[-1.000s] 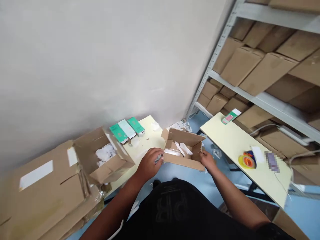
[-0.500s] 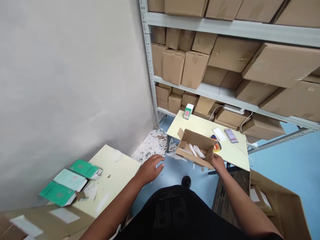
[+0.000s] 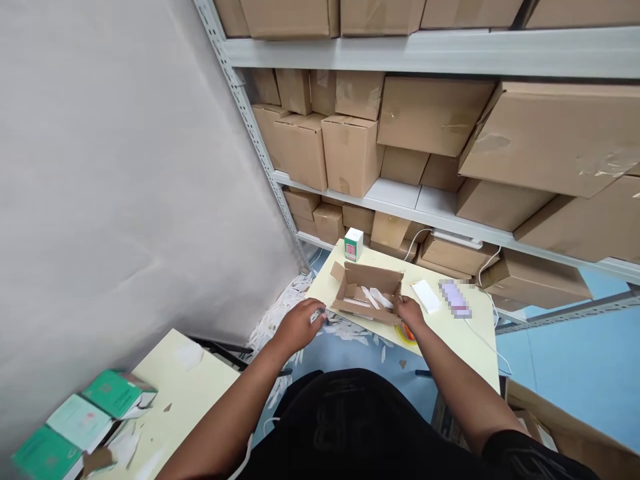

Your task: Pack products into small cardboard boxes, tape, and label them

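A small open cardboard box rests at the front of the far pale table, with white paper strips inside. My right hand is closed on the box's right end. Near its left front corner is my left hand, apart from the box, thumb and fingers curved with a gap between them. Beneath my right hand a roll of tape partly shows at the table's edge. A green and white carton stands upright behind the box.
On the far table lie a white box and a blurred-out purple object beside a white cable. Shelves of cardboard boxes rise behind. Green packages lie on the left table. Paper scraps litter the floor.
My right hand has brought the box farther onto the far table. My left hand has come closer to its left front corner. The view has shifted toward the shelves.
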`<state>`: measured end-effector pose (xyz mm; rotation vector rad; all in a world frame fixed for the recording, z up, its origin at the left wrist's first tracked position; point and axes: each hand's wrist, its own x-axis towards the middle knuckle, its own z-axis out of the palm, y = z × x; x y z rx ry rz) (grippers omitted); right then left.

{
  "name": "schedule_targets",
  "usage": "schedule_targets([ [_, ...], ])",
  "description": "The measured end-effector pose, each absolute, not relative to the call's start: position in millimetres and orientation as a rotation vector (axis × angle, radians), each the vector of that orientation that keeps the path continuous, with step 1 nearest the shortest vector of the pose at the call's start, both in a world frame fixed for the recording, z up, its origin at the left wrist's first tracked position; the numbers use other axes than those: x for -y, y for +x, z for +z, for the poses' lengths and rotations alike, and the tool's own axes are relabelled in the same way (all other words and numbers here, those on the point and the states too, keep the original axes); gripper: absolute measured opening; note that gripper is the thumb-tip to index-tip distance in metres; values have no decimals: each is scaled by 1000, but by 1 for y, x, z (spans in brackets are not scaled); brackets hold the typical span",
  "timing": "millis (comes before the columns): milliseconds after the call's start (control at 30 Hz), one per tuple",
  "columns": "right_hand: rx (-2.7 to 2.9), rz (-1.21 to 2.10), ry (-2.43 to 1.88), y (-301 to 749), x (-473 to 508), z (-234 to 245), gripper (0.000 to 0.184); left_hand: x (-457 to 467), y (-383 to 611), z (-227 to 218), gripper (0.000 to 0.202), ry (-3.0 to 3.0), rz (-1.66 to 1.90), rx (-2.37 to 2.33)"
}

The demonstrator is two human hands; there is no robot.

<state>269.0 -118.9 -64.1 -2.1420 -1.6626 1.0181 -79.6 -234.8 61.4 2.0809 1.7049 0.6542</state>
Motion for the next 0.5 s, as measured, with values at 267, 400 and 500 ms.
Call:
schedule_targets([
  [267,1484,1136,-2179,263,97,-73,54,129,-91,58,30,2065,646,-1687],
  [400,1312,1115,-2193,274,107,-62,71,52,-91,61,32,2115,663,-1636],
  [500,1171,945,-2272,274,131,-48,61,-17,-80,61,33,2103,536,-1720],
])
